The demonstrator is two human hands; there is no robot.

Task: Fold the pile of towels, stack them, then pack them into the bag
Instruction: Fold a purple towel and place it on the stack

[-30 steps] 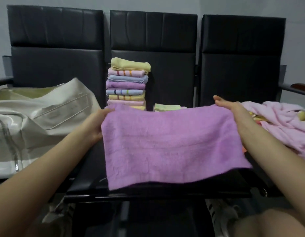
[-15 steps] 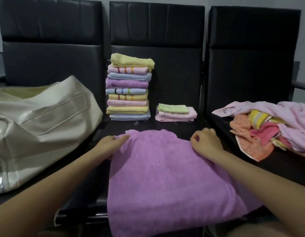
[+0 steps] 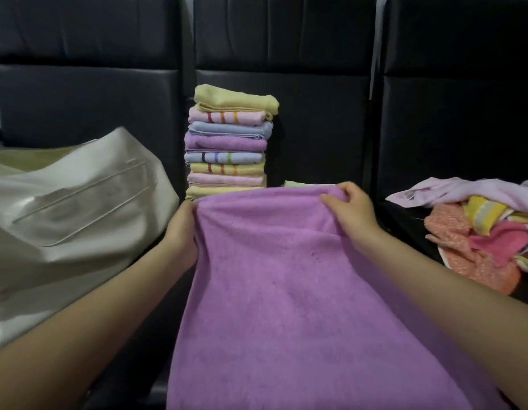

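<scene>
While both arms reach forward, left hand (image 3: 184,229) and right hand (image 3: 350,208) pinch far edge of purple towel (image 3: 286,291), lifted just before folded stack (image 3: 227,143); bag (image 3: 73,208) left of stack, unfolded pile (image 3: 478,226) right.

Both bare forearms reach forward from the bottom corners, converging toward the middle. The left hand (image 3: 183,232) is turned edge-on, its fingers hidden behind the purple towel (image 3: 286,291) whose upper left corner it grips. The right hand (image 3: 350,208) sits palm-down, fingers curled over and pinching the upper right edge, knuckles raised.
</scene>
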